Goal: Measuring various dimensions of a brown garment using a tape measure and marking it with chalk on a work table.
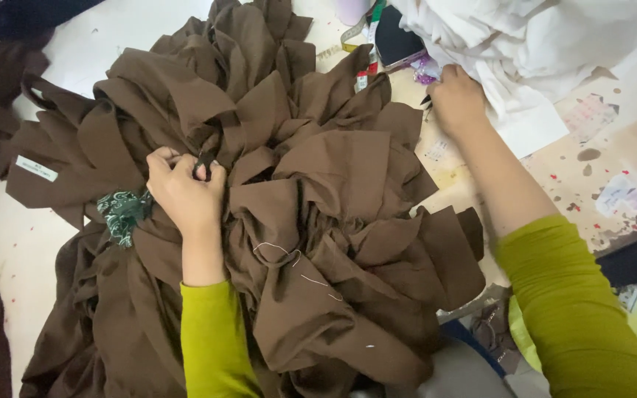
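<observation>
A large heap of brown fabric pieces [311, 214] covers most of the work table [613, 147] and serves as the reference point here. The person's left hand [184, 188] sits on the heap's left-centre, fingers curled tight and pinching a small dark fold of the brown cloth between thumb and forefingers. Just left of that hand, a scrap of green patterned fabric [123, 214] pokes out from among the brown folds. A small white label [37, 168] lies on the heap's far left edge. Loose white threads [289, 258] trail across the heap's lower middle.

The right hand [457, 99] is off the heap's upper right edge, knuckles up, fingers bent down onto the table; a slim dark item shows at the fingertips, but whether it is gripped cannot be told. Beyond that hand lies a pile of white cloth [532, 44], with a dark phone [396, 38] and a measuring tape [359, 33] just above the heap's top edge. Both sleeves are yellow-green.
</observation>
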